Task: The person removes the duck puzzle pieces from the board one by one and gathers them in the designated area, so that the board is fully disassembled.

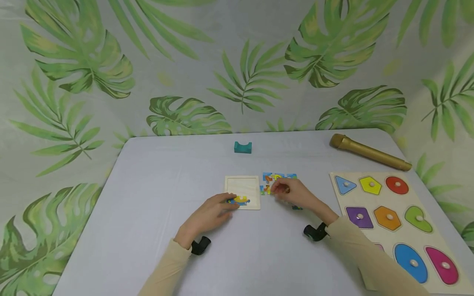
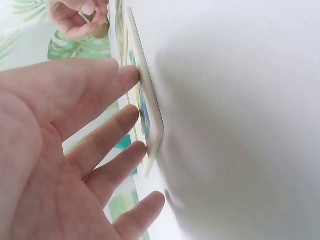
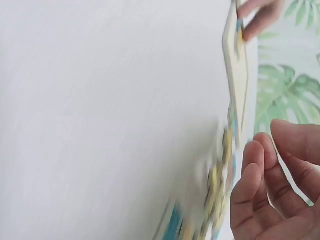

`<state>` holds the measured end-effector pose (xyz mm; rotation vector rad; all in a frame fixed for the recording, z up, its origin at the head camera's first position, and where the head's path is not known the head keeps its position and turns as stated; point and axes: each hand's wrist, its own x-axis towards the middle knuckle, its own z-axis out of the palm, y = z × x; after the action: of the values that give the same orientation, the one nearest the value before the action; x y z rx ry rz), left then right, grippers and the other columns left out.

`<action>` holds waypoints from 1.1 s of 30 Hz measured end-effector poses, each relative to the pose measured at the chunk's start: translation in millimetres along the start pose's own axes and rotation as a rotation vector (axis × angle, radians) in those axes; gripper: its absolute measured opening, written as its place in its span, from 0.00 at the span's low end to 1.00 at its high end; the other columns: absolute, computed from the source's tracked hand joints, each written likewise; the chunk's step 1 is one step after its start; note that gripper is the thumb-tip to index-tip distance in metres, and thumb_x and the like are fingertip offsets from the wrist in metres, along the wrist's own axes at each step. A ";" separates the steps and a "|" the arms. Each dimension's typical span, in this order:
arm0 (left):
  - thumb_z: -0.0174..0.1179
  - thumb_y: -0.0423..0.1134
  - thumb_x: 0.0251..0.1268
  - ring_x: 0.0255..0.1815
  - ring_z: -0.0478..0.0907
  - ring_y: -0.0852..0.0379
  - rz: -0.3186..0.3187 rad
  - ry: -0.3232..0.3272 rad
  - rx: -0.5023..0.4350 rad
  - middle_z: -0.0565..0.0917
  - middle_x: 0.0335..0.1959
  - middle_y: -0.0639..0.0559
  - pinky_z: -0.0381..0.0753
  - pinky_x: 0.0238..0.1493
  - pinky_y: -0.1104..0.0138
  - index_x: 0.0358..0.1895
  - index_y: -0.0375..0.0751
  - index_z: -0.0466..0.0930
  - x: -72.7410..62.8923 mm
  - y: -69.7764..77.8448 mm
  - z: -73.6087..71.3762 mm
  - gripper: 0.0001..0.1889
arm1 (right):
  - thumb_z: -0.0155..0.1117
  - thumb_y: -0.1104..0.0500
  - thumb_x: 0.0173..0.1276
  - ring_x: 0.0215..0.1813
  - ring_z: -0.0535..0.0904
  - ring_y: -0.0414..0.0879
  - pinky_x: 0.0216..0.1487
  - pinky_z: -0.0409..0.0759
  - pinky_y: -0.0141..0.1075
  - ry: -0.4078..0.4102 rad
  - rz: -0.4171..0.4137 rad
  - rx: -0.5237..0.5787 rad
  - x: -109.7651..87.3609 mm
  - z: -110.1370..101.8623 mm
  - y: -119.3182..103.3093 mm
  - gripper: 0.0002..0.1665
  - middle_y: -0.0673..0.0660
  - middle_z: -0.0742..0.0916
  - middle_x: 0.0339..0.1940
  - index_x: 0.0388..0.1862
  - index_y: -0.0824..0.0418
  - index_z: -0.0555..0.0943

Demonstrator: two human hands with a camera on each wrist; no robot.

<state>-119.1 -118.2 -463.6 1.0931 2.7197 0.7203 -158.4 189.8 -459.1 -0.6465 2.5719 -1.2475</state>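
A small square wooden puzzle tray (image 1: 249,186) lies flat on the white table. Joined yellow-and-blue puzzle pieces (image 1: 243,200) sit in its near left part. My left hand (image 1: 212,211) rests at that corner, fingers straight and spread, with fingertips on the pieces and the tray's edge. Just right of the tray lie several loose jigsaw pieces (image 1: 269,176), printed blue, yellow and green. Over them hovers my right hand (image 1: 296,194), fingers loosely bent. In the right wrist view a gap shows between its thumb and fingers (image 3: 262,172), and nothing is visible in it.
A wooden shape board (image 1: 364,200) with knobbed coloured shapes lies at the right, partly under the right sleeve. Behind it is a gold microphone (image 1: 370,152). A teal block (image 1: 242,148) with a curved notch stands near the table's far edge. Leaf-print cloth (image 1: 185,70) hangs behind.
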 end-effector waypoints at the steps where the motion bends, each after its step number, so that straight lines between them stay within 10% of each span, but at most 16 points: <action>1: 0.60 0.35 0.66 0.67 0.64 0.44 -0.005 0.001 -0.009 0.71 0.65 0.43 0.63 0.66 0.54 0.55 0.39 0.82 -0.7 -0.9 -0.9 0.15 | 0.65 0.71 0.60 0.35 0.75 0.44 0.36 0.75 0.33 -0.001 -0.014 0.011 4.2 5.5 -3.3 0.08 0.52 0.83 0.34 0.38 0.65 0.81; 13: 0.60 0.34 0.66 0.66 0.65 0.43 -0.001 0.004 -0.048 0.72 0.64 0.42 0.65 0.64 0.53 0.54 0.38 0.82 -1.7 -2.8 -4.3 0.14 | 0.64 0.74 0.56 0.33 0.74 0.42 0.36 0.76 0.34 -0.055 -0.103 0.046 37.7 51.7 -30.4 0.12 0.55 0.84 0.35 0.39 0.66 0.81; 33: 0.59 0.34 0.67 0.65 0.66 0.41 -0.019 -0.006 -0.065 0.73 0.63 0.41 0.67 0.62 0.51 0.52 0.39 0.84 -2.5 -2.7 -5.4 0.13 | 0.65 0.74 0.53 0.35 0.70 0.44 0.37 0.72 0.33 -0.025 0.011 -0.156 41.7 74.5 -50.5 0.14 0.51 0.75 0.32 0.39 0.63 0.81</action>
<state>-120.5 -123.6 -460.3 1.0527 2.6777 0.7945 -152.8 91.0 -465.5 -0.6711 2.6676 -1.0356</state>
